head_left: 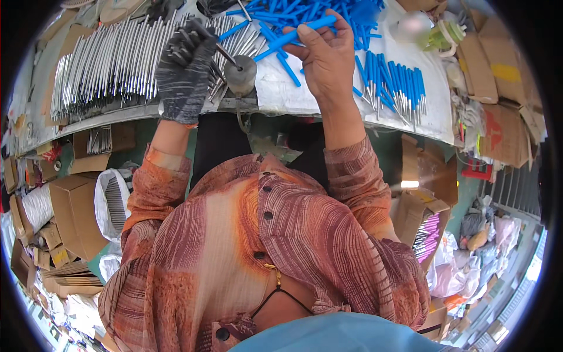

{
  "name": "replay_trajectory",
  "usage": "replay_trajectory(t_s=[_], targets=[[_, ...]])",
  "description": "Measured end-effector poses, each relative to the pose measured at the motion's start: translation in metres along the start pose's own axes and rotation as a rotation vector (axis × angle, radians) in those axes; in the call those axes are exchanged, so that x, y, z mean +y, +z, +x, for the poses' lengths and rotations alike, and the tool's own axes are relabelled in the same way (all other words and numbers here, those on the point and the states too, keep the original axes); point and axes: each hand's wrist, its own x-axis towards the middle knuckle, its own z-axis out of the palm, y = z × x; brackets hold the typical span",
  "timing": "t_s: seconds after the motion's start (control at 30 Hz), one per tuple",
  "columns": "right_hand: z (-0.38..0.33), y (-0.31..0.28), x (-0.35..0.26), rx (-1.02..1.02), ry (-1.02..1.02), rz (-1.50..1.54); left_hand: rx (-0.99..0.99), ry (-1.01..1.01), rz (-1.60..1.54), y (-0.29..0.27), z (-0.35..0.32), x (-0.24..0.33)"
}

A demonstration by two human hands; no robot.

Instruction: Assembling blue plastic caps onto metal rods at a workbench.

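Blue tube [293, 40] pinched in the fingers of the bare right hand [325, 53], keep straight, ideally while steadying the dark rod [226, 54] gripped in the gloved left hand [186, 73] at the grey cylinder [240, 81].

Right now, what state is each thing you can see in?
Left hand: gloved, closed on a metal rod
Metal rod: slanted, lower end at the grey cylinder's top
Grey cylinder: upright
Right hand: bare, gripping a blue tube
Blue tube: held, tilted
Bare metal rods: lying side by side
Loose blue tubes: heaped
Blue-handled rods: lying in a rough row
White sack: open, grey pieces inside
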Motion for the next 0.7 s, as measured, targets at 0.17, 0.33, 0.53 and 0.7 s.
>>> replay_trajectory(t_s=[0.17,0.33,0.53,0.7], targets=[[0.005,0.022,-0.021,0.055,0.100,0.050,-0.170,0.018,0.402,0.015,-0.017,0.014],[0.003,0.038,-0.023,0.006,0.041,0.043,-0.200,-0.175,0.223,0.005,-0.014,-0.001],[0.002,0.042,-0.020,-0.108,-0.103,-0.080,-0.203,-0.196,0.284,0.014,-0.015,0.007],[0.004,0.063,-0.020,-0.398,-0.651,-0.746,-0.277,-0.255,0.068,0.000,-0.013,0.002]])
